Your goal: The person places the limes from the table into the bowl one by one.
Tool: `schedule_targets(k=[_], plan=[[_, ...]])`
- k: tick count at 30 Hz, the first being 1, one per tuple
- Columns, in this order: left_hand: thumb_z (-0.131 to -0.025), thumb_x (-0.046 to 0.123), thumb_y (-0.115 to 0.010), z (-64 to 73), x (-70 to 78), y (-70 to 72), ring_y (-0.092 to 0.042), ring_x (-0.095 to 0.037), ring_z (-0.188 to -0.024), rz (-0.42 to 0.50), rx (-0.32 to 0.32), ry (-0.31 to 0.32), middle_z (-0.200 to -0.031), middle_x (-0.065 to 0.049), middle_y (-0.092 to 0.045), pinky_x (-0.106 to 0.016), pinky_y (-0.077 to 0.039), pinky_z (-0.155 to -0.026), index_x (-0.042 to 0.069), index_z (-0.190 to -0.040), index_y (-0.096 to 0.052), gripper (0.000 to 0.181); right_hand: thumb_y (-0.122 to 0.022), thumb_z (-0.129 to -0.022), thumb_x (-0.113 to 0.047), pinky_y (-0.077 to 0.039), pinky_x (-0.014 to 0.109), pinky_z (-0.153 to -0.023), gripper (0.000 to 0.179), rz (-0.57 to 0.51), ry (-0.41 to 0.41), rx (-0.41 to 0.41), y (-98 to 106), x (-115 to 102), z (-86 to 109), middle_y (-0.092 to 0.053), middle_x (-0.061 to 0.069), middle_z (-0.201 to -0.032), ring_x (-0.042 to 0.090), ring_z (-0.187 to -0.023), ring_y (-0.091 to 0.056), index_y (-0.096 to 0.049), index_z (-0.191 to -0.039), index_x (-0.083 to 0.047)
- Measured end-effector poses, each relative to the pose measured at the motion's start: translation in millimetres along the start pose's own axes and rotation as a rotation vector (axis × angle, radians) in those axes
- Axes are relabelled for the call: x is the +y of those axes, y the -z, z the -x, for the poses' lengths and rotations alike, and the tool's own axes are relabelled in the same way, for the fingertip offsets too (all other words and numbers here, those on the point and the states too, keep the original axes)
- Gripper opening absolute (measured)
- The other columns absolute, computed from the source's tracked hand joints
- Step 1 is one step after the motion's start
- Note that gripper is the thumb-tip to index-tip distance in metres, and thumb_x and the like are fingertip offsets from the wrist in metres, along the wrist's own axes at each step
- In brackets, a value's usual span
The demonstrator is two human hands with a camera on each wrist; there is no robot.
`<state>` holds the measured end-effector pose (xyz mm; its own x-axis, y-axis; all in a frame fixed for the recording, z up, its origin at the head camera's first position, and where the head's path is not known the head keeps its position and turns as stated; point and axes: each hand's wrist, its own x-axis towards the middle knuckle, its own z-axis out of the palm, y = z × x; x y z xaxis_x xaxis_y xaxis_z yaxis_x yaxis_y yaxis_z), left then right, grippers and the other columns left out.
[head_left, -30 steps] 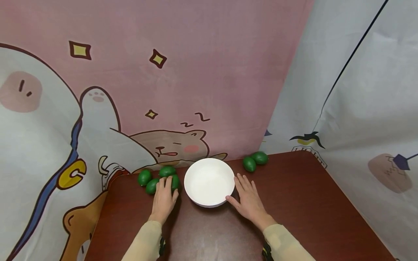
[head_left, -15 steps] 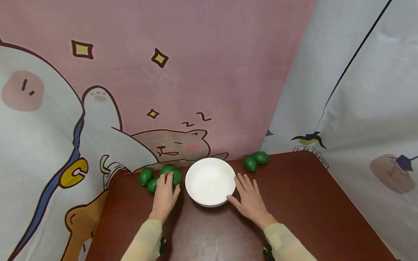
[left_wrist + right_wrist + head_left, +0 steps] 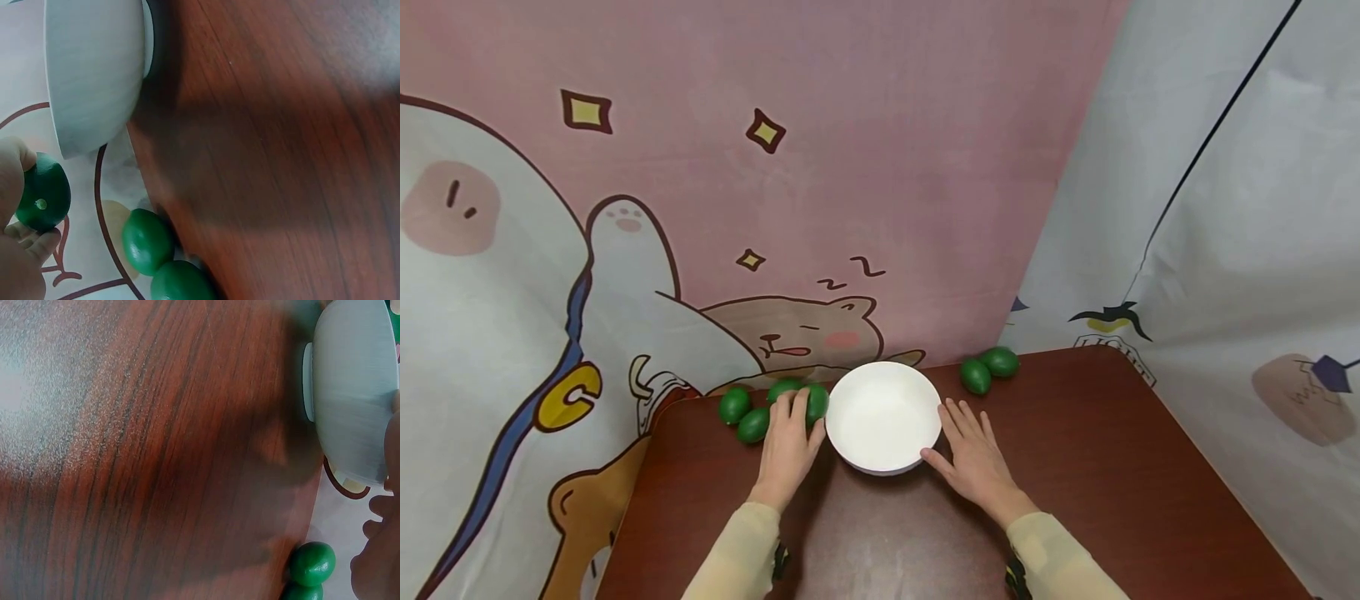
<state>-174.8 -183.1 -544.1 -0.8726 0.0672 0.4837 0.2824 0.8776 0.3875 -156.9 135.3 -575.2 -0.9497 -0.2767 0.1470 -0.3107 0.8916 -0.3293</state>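
Observation:
My left hand grips a green lime between thumb and fingers, close to the left rim of a white bowl. In the left wrist view the lime is raised, level with the bowl's upper part, its pale stem end showing. The bowl's inside is bare white. On its right side my right hand lies with fingers extended, thumb and fingertips at the rim. Just left of the left hand are more limes, one partly hidden behind the fingers.
Two limes lie together at the back right of the dark red-brown table. Behind the table's back edge hangs a printed cartoon cloth, with a whitish sheet along the right.
The left hand has picked up the lime from the left group and carried it right, up to the bowl's rim. My right hand has stayed at the bowl.

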Motion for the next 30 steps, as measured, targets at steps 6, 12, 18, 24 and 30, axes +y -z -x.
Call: schedule_targets(k=[6, 12, 18, 24, 30], plan=[[-0.090, 0.010, -0.076, -1.5, 9.3, 2.1, -0.054, -0.039, -0.113, 0.008, -0.029, 0.001, -0.128, -0.021, -0.052, -0.050, -0.055, -0.090, 0.002, -0.139, -0.055, 0.054, -0.060, -0.098, -0.058, -0.018, 0.064, -0.122, 0.087, -0.004, -0.002, -0.002, 0.8, -0.6, 0.7, -0.033, 0.020, -0.165, 0.040, -0.155, -0.025, -0.035, -0.160, -0.003], [-0.090, 0.011, -0.077, -1.9, 15.5, 1.1, -0.054, -0.037, -0.113, 0.005, -0.046, -0.009, -0.129, -0.020, -0.052, -0.048, -0.056, -0.089, 0.002, -0.139, -0.056, 0.055, -0.061, -0.098, -0.058, -0.018, 0.065, -0.122, 0.087, 0.000, 0.001, 0.006, 1.1, -1.1, 1.2, -0.035, 0.020, -0.164, 0.040, -0.155, -0.025, -0.035, -0.160, -0.003], [-0.089, 0.013, -0.078, -2.4, 20.1, -1.8, -0.055, -0.035, -0.112, 0.007, -0.057, -0.017, -0.127, -0.019, -0.053, -0.047, -0.055, -0.089, 0.003, -0.139, -0.057, 0.056, -0.060, -0.098, -0.058, -0.015, 0.064, -0.123, 0.087, -0.006, -0.007, -0.008, 1.7, -1.7, 0.9, -0.033, 0.020, -0.165, 0.040, -0.155, -0.024, -0.034, -0.161, -0.004], [-0.089, 0.015, -0.079, -2.4, 24.3, -5.6, -0.055, -0.033, -0.112, 0.021, -0.078, -0.016, -0.126, -0.017, -0.054, -0.047, -0.056, -0.088, 0.004, -0.139, -0.057, 0.055, -0.059, -0.098, -0.059, -0.016, 0.064, -0.123, 0.088, 0.006, -0.008, -0.009, 2.0, -1.7, -0.2, -0.033, 0.020, -0.165, 0.041, -0.154, -0.026, -0.034, -0.161, -0.004], [-0.088, 0.016, -0.081, -1.9, 26.8, -9.7, -0.059, -0.033, -0.110, 0.015, -0.099, -0.059, -0.125, -0.016, -0.056, -0.047, -0.058, -0.087, 0.005, -0.138, -0.059, 0.056, -0.060, -0.098, -0.059, -0.016, 0.065, -0.123, 0.087, 0.008, -0.008, -0.011, 2.2, -1.3, -0.5, -0.033, 0.020, -0.165, 0.040, -0.155, -0.025, -0.034, -0.161, -0.005]])
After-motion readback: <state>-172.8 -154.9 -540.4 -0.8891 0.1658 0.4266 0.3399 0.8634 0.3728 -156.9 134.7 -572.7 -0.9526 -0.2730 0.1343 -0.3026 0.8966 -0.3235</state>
